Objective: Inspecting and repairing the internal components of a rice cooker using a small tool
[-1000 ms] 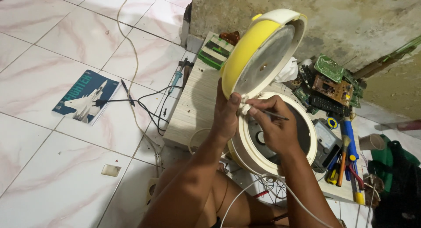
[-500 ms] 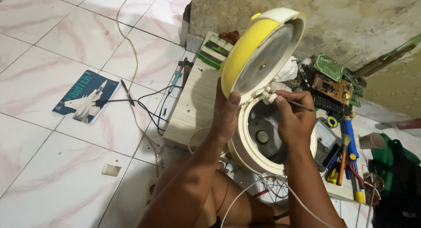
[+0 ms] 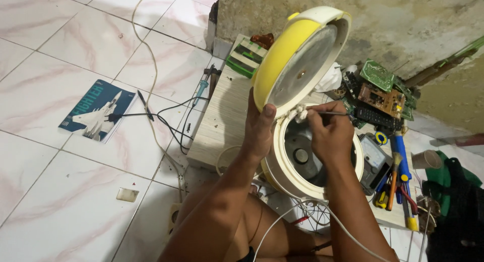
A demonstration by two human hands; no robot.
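Here the left hand (image 3: 259, 128) is gripping the cooker (image 3: 312, 156) at its hinge side, fingers curled on the rim and thumb pressed against the yellow lid (image 3: 282, 65), probably to keep the lid propped open and the body steady on the low board (image 3: 222, 123). The right hand (image 3: 330, 136) is pinching a thin tool (image 3: 335, 113), fingers closed around it, its tip meeting the white wires (image 3: 301, 112) at the hinge. Circuit boards (image 3: 380, 88), a meter (image 3: 375, 156) and screwdrivers (image 3: 398, 166) are lying just beside, within reach. A magazine (image 3: 98, 110) is lying well apart on the tiles.

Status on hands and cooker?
Left hand braces yellow lid. Right hand holds thin tool at hinge. Rice cooker open. Nothing blocking.
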